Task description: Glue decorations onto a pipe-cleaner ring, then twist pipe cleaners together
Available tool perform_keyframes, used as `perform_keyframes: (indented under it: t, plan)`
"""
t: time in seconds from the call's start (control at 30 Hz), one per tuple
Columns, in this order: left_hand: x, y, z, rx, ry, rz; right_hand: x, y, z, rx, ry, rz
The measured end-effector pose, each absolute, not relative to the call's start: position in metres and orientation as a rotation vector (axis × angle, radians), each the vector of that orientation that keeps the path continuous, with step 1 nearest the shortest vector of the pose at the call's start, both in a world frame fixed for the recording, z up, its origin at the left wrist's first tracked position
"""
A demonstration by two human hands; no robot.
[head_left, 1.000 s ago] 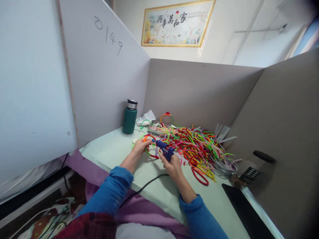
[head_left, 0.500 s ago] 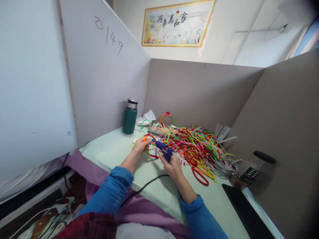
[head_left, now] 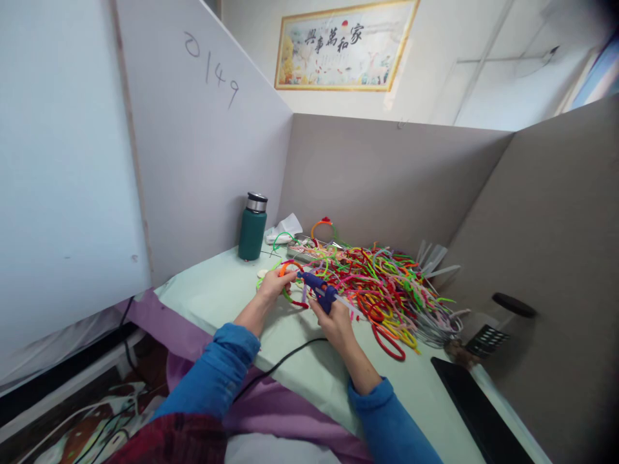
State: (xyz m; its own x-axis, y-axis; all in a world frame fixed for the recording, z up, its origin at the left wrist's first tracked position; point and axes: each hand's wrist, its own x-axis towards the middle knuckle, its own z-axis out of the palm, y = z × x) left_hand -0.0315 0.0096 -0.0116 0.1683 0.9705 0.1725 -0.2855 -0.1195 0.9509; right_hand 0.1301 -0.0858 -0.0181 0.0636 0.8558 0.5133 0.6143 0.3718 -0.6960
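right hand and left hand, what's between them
In the head view, a blue glue gun, held in the right hand, its nozzle pointing toward the left hand, which holds a multicoloured loop.

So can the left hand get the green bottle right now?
Probably yes, but the left hand is holding a colourful loop, so it may need to let go first. The bottle stands beyond it, a bit left, and nothing tall blocks the way across the table.
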Motion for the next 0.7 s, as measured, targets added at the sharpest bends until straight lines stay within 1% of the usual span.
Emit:
perform_keyframes:
  t: [0.27, 0.7]
  plan:
    - [-0.0328, 0.0165, -0.0176, 1.162, 0.822, 1.338, 0.1327, -0.0852, -0.0192, -1.35, -1.722, 0.178]
    - [-0.0322, 0.01, -0.0118, 1.164, 0.817, 1.32, 0.1336, -0.0832, -0.0207, -1.345, -1.739, 0.18]
